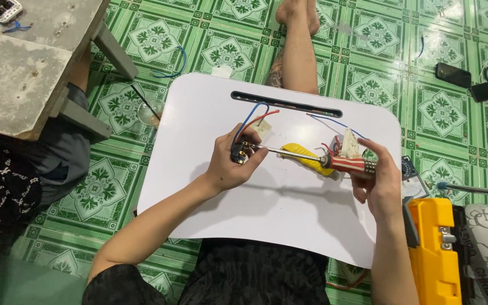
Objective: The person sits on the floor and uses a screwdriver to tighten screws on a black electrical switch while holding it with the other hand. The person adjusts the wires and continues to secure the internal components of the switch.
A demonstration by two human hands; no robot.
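While gripped, the small black connector (239,152) trails red and blue wires (255,117).

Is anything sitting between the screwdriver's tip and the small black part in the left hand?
Nothing visible. The screwdriver, held by the right hand, runs straight to the black part pinched in the left hand; the yellow tool lies beneath the shaft.
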